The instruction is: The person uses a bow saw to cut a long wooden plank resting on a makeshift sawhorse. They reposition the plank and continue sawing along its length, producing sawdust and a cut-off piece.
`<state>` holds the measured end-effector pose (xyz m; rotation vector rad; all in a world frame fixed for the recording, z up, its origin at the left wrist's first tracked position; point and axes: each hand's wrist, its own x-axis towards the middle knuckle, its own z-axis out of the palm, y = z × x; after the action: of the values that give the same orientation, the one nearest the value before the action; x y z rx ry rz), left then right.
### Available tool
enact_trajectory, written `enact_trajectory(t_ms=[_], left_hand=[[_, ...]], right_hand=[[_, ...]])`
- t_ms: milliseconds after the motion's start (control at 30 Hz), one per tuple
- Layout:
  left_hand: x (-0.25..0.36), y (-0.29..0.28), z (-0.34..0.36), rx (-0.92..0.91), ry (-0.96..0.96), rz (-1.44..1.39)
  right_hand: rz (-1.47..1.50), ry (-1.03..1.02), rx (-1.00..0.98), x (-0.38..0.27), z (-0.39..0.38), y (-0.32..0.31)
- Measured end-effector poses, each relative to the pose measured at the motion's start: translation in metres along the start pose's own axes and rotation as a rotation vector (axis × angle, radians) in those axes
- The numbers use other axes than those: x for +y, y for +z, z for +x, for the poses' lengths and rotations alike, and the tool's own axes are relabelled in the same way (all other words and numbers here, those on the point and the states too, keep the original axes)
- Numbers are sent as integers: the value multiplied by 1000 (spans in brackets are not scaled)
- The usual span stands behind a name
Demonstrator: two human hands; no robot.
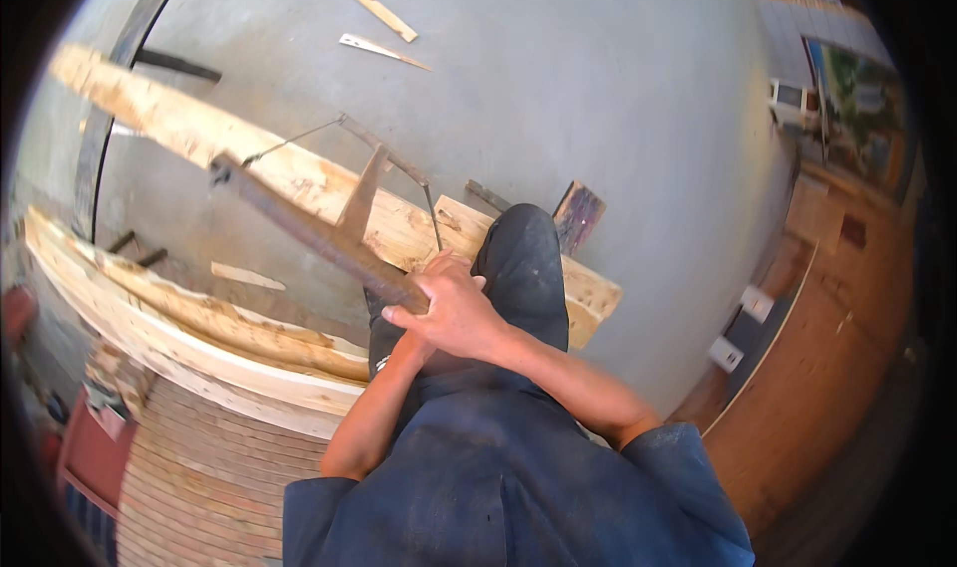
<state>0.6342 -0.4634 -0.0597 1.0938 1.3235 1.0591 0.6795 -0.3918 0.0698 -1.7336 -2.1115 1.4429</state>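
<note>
We've got our right hand [461, 308] wrapped round the frame saw [317, 245], which sits across the pale plank [224, 124]; left hand's hidden underneath, can't tell its grip. If the plank shifts, the saw could skip kneeward.

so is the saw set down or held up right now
The saw is held up: the right hand grips one end of its wooden frame. Whether the blade is in the plank, I cannot tell.

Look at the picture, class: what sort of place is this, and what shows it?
Probably a woodworking workshop: someone holds a frame saw at a long, pale plank, and loose wood strips lie on the floor.
</note>
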Motion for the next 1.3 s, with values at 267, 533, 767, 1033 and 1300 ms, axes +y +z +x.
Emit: enact_trajectory(t_ms=[267,533,767,1033,1300], left_hand=[[24,-17,13,-190,35,69],[53,-9,14,-153,142,195],[75,-4,8,-90,89,113],[71,3,13,-67,182,199],[88,15,5,74,-140,-102]], right_hand=[[-14,-30,-48,2,-1,0],[-104,-46,28,-26,-10,-37],[117,2,0,-40,-18,-58],[133,15,-72,-35,-14,-65],[472,190,-180,-39,-18,-93]])
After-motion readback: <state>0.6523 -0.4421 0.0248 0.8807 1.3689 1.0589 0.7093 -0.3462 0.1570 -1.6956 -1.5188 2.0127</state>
